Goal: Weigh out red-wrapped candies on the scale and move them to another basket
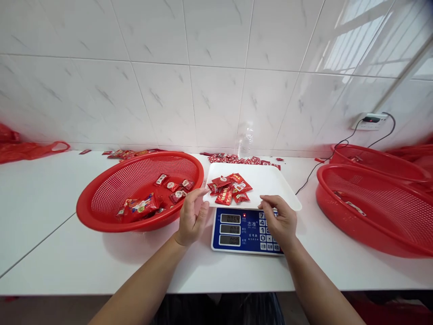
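A blue digital scale (246, 230) sits on the white counter with a white tray (270, 183) on top. Several red wrapped candies (230, 188) lie on the tray's left part. My left hand (192, 216) is at the tray's front left corner, fingers loosely curled and touching the tray edge, nothing in them. My right hand (280, 219) hovers over the scale's keypad by the tray's front edge, fingers curled down, holding nothing visible. A red mesh basket (101, 203) to the left holds several more red candy packets (142, 205).
Two stacked red mesh baskets (372, 216) stand on the right, nearly bare inside. Loose red candies (237, 159) and a clear bottle (245, 142) line the tiled wall. A red plastic bag (27, 149) lies far left. A black cable (321, 164) runs to a wall socket (370, 121).
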Tool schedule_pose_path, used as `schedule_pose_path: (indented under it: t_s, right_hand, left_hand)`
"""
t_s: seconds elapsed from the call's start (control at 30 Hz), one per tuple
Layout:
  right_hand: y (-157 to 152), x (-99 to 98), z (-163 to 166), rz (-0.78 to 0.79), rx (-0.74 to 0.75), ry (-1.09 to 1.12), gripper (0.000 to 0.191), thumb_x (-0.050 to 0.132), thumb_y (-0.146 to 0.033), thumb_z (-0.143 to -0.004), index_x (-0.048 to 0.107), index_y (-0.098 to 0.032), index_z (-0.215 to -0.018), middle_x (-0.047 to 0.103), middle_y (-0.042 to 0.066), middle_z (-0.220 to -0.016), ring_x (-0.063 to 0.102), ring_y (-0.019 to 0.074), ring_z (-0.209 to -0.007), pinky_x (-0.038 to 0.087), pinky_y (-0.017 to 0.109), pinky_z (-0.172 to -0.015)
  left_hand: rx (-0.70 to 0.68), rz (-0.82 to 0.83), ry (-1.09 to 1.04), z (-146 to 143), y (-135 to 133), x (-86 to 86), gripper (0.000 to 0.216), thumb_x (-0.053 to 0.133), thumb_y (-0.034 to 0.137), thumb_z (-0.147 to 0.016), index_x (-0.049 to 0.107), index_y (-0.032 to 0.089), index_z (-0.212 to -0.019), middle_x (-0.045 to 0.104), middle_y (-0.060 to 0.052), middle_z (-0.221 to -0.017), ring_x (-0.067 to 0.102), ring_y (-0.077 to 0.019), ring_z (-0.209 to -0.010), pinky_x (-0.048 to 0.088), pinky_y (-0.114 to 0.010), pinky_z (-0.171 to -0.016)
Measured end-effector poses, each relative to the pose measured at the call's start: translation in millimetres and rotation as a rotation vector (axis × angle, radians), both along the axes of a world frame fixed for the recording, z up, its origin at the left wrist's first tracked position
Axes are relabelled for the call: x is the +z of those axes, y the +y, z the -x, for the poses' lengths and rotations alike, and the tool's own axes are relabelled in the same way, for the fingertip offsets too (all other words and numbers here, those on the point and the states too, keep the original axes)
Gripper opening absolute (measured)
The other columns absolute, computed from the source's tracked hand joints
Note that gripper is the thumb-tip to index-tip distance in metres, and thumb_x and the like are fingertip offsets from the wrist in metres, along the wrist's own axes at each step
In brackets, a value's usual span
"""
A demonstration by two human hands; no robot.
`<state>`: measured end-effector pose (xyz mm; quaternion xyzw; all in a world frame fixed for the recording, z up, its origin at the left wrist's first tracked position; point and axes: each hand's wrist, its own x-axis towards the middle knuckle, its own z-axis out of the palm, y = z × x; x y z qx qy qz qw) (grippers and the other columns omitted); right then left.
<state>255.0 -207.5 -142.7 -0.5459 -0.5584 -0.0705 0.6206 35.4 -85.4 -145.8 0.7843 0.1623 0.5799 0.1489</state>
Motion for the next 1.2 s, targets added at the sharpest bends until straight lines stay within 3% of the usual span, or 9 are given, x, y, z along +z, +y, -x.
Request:
schedule_pose_path:
  t_s: [0.17,0.3,0.5,0.63,0.93,1.2]
  right_hand:
    - [7,11.9,7,0.115,0.013,-0.15,0.019,0.053,-0.022,-0.09,0.063,-0.024,-0.106,0.069,0.004,-0.092,0.062,0.0175,-0.082,0.052,0.032,-0.068]
    - [21,33.3,10,0.271,0.072,-0.314,0.024,0.052,-0.025,-0.091,0.062,-0.026,-0.113,0.068,0.006,-0.103,0.06,0.0217,-0.099,0.052,0.038,-0.082]
    - [63,62.8,-3,0.544,0.022,-0.465,0.032,0.051,-0.029,-0.091,0.059,-0.024,-0.122,0.066,0.006,-0.117,0.054,0.0238,-0.116,0.044,0.043,-0.097]
    - [92,67.4,-9,0.752,-0.015,-0.512,0.035,0.052,-0.032,-0.091,0.059,-0.021,-0.124,0.065,0.009,-0.12,0.054,0.0258,-0.117,0.044,0.038,-0.093]
    - [108,57.8,-10,0.793,-0.028,-0.523,0.025,0.057,-0.024,-0.087,0.063,-0.023,-0.111,0.067,0.007,-0.106,0.062,0.0218,-0.1,0.045,0.031,-0.083]
    - [106,65.6,-11,0.722,-0.046,-0.476,0.029,0.057,-0.01,-0.082,0.062,-0.019,-0.11,0.064,0.008,-0.106,0.061,0.0181,-0.097,0.045,0.029,-0.084]
  left_hand:
    - [-0.013,0.066,-0.003,2,-1,1.1,0.037,0.047,0.024,-0.094,0.043,0.022,-0.131,0.058,-0.012,-0.12,0.058,-0.0221,-0.113,0.05,-0.044,-0.096]
    - [-0.02,0.096,0.0,3,-1,1.3,0.038,0.048,0.023,-0.094,0.042,0.023,-0.131,0.057,-0.012,-0.123,0.056,-0.0224,-0.116,0.048,-0.045,-0.099]
    - [-0.025,0.122,-0.011,3,0,0.5,0.04,0.048,0.021,-0.094,0.04,0.022,-0.133,0.056,-0.013,-0.124,0.055,-0.0231,-0.118,0.046,-0.045,-0.101]
    - [-0.036,0.128,-0.012,4,0,-0.1,0.04,0.048,0.021,-0.094,0.04,0.022,-0.133,0.056,-0.014,-0.125,0.057,-0.0237,-0.117,0.047,-0.045,-0.1]
    - [-0.064,0.13,-0.025,3,-1,2.5,0.037,0.049,0.021,-0.094,0.043,0.022,-0.131,0.057,-0.013,-0.123,0.056,-0.0242,-0.118,0.046,-0.047,-0.102]
    - [-0.072,0.124,-0.039,3,-4,2.2,0.036,0.05,0.021,-0.093,0.045,0.022,-0.129,0.06,-0.011,-0.118,0.058,-0.0231,-0.114,0.048,-0.047,-0.1]
